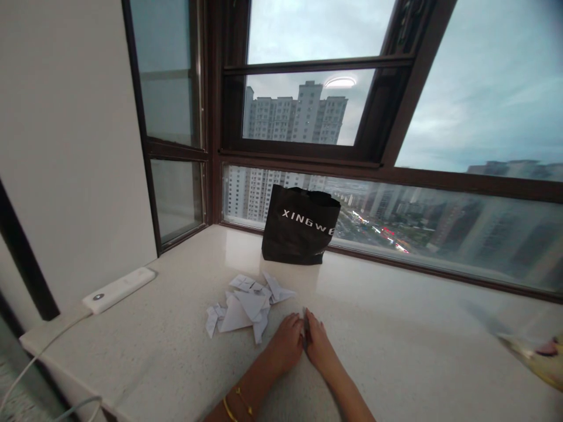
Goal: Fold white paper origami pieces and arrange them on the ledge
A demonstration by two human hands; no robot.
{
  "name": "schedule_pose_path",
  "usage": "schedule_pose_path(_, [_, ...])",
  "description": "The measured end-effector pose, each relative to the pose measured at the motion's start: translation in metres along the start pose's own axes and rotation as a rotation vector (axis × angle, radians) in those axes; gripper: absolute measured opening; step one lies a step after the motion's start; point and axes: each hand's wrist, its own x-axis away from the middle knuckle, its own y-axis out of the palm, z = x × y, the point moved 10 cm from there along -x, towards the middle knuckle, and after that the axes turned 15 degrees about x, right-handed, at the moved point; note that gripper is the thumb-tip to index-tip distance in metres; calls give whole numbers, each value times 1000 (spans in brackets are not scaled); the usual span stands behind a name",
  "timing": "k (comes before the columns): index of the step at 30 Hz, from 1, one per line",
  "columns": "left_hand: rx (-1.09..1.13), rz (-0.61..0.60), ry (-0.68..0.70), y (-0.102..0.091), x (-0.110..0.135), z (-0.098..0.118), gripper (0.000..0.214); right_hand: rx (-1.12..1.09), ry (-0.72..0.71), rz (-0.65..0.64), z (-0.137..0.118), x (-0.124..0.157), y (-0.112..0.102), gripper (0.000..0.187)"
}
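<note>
My left hand (288, 341) rests on the pale stone windowsill, with a thin gold bracelet on its wrist. Its fingers are slightly bent, lying against the surface. Close beside it is my right hand (317, 340), fingers stretched forward and lying low on the sill. The fingertips of the two hands almost meet, and I see nothing held in either. Just beyond and left of my left hand lies a loose pile of folded white paper pieces (246, 308), several of them pointed and overlapping.
A black bag (301, 228) with white lettering stands behind the paper, against the window. At the left lies a white power strip (118, 291) with a cable (53, 340) running off the sill's edge. A yellowish, partly cut-off item (539, 357) lies at the far right.
</note>
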Motion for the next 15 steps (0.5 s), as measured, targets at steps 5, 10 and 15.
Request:
schedule_pose_path(5, [-58,31,19,0,0,-1,47,5,-12,-4,-1,0,0,64])
schedule_pose_path(10, [-314,145,29,-19,-11,-5,42,14,2,-9,-1,-1,-1,62])
schedule_pose_path(15, [-533,216,-131,-42,-18,-25,40,7,7,-24,-3,0,-4,64])
